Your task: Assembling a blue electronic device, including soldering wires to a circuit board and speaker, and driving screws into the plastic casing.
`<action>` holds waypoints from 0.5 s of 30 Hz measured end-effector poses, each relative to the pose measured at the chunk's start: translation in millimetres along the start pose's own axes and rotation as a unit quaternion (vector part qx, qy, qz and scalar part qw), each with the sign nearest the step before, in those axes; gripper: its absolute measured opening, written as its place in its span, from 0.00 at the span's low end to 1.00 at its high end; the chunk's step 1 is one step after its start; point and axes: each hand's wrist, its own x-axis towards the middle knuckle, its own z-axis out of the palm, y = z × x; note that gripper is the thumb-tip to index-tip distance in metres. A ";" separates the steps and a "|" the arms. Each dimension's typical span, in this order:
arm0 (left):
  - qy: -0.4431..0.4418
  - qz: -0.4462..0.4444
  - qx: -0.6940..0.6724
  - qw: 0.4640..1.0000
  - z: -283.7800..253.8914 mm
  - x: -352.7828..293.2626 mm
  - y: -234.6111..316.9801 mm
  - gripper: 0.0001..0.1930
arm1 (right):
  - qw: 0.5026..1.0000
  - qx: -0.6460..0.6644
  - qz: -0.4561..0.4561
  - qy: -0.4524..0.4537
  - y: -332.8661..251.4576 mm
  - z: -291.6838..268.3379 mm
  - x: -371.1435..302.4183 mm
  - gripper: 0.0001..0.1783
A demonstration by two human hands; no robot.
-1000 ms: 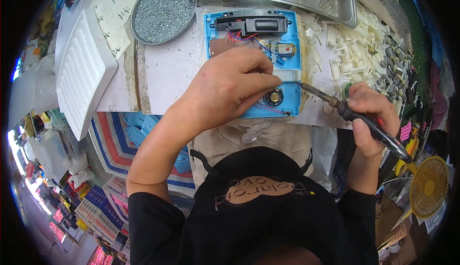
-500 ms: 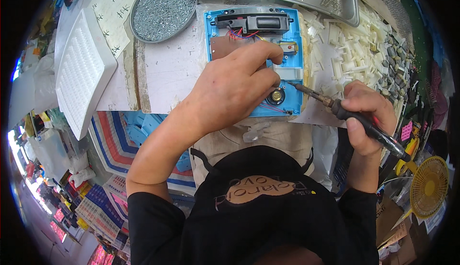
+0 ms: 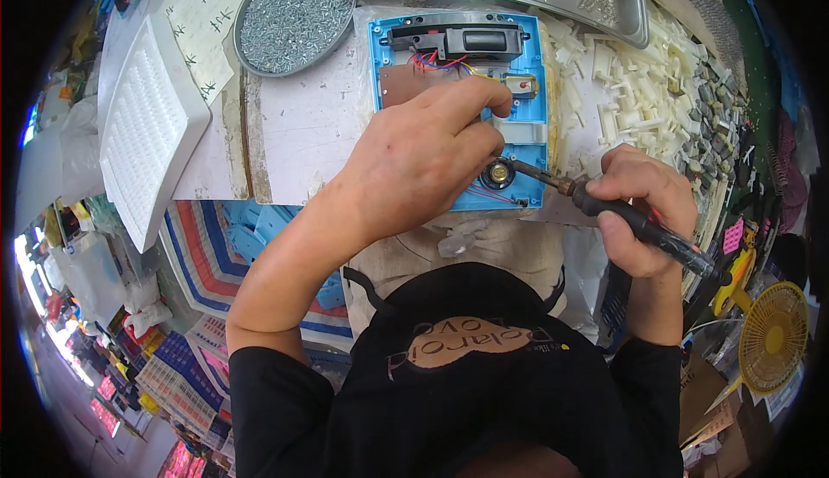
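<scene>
A blue plastic casing (image 3: 525, 191) lies open on the bench before me, with a black module (image 3: 466, 44), a brown board (image 3: 404, 83), thin coloured wires and a small round speaker (image 3: 498, 172) inside. My left hand (image 3: 419, 154) rests over its left and middle part, fingers bent and closed near the speaker; what they pinch, if anything, is hidden beneath them. From the right, my right hand (image 3: 646, 206) grips a soldering iron (image 3: 678, 245) with a black handle. The iron's tip is at the speaker's upper right edge, close to my left fingertips.
Small screws fill a round tray (image 3: 296, 18) at the back left. Behind the casing is a metal compartment tray (image 3: 635, 25). White plastic parts (image 3: 643, 89) and small metal parts (image 3: 712, 115) are heaped at right. A white ribbed panel (image 3: 151, 128) stands left; a yellow fan (image 3: 773, 337) is at lower right.
My right hand has moved left and slightly up with the soldering iron, bringing its tip from beside the pale strip down to the speaker's edge. My left hand has barely moved.
</scene>
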 end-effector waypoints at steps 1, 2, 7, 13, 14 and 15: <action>0.000 0.000 0.000 1.000 0.2 -0.2 0.0 0.11 | 1.000 -0.002 0.001 -0.001 -0.2 -0.3 0.8 0.13; 0.000 0.000 0.001 1.000 0.4 -0.3 0.1 0.11 | 1.000 -0.004 0.003 -0.003 -0.5 -0.5 1.4 0.13; -0.001 0.002 0.007 1.000 0.8 -0.9 0.3 0.11 | 1.000 -0.004 0.009 0.001 -1.9 1.1 1.7 0.13; 0.007 0.004 -0.001 1.000 0.4 -3.0 -1.6 0.11 | 0.999 0.017 0.014 0.038 -11.3 -14.0 -10.3 0.14; 0.008 0.005 -0.002 1.000 -0.1 -3.5 -1.9 0.11 | 0.998 0.020 0.015 0.051 -14.5 -20.1 -16.1 0.14; 0.002 0.002 -0.003 1.000 0.9 -2.7 -1.9 0.11 | 0.995 0.032 0.032 0.093 -15.4 -28.9 -29.4 0.15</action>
